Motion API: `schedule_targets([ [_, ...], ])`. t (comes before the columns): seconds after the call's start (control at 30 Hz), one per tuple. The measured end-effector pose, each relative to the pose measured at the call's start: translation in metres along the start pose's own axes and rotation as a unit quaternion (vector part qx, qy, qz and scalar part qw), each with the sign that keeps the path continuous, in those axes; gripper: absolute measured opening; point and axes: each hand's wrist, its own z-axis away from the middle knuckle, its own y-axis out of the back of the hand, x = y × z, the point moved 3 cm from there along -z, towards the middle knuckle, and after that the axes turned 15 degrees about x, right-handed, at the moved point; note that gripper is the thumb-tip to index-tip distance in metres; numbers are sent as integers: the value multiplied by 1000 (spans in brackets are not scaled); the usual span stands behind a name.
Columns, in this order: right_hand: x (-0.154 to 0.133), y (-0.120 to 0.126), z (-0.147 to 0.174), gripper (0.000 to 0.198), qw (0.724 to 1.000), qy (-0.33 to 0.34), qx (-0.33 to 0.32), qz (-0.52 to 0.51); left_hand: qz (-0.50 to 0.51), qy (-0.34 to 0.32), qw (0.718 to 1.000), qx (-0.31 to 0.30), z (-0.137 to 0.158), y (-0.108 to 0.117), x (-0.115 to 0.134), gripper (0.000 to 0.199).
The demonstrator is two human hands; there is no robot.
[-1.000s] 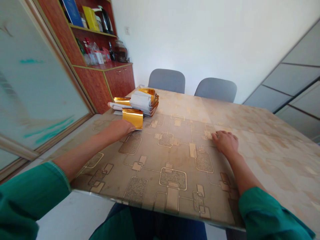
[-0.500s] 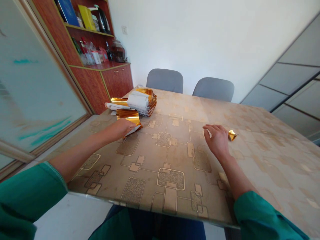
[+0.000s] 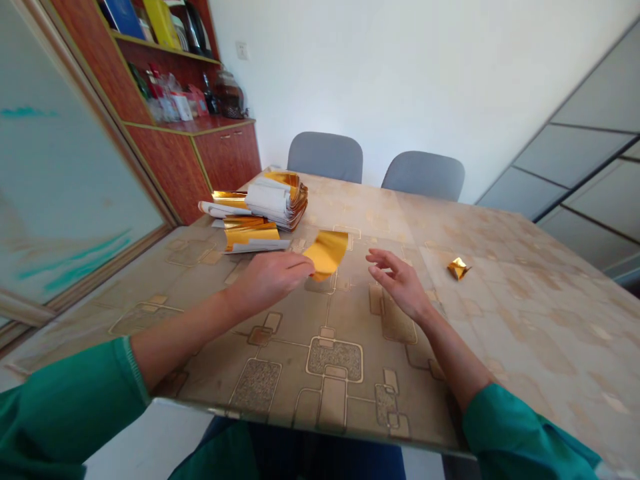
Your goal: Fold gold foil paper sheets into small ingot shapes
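Pinching a curled gold-foil sheet by its left end, the left grip is holding it over the counter; the right grip, unclenched and empty, is hovering apart, rightward.

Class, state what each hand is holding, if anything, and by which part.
The left hand pinches a gold sheet by its left edge; the right hand holds nothing.

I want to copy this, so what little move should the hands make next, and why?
Maybe bring the open, bare right hand to the free end of the curved, golden paper sheet: the bare left hand pinches only its other end, while the right hand holds nothing and is close by.
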Motion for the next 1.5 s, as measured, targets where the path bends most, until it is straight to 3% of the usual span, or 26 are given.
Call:
schedule_targets([
  [0.17,-2,-10,0,85,996,-46,-61,-35,0,-143,989,28,-3,-17,32,21],
  [0.23,1,-13,-2,87,993,-79,-70,-52,12,-180,983,28,-1,-22,37,23],
  [0.43,9,-16,-2,31,979,-110,-91,-142,39,-225,972,50,3,-31,38,28],
  [0.67,6,-2,3,21,978,-107,18,-178,69,-68,995,40,4,-31,16,24],
  [0.77,2,-1,4,20,979,-88,37,-179,100,58,991,70,2,-29,13,24],
  [0.83,0,-2,5,19,980,-76,39,-179,97,142,980,104,-1,-27,11,41],
  [0.9,-2,-3,6,18,982,-55,42,-173,93,186,972,113,-3,-28,9,54],
  [0.97,-6,-1,7,15,986,-23,53,-156,99,183,974,86,-6,-32,9,53],
  [1.1,-21,9,12,7,987,130,63,-66,93,114,987,57,-9,-39,8,20],
  [1.17,-30,13,19,9,969,248,21,-8,75,74,993,60,-8,-41,8,12],
  [1.27,-36,12,34,16,923,371,-80,59,69,18,997,42,-5,-48,9,18],
  [1.4,-35,2,58,19,880,414,-205,112,93,-55,994,2,4,-60,12,25],
  [1.5,-34,-5,68,15,872,405,-244,128,92,-50,994,-34,12,-63,12,29],
])
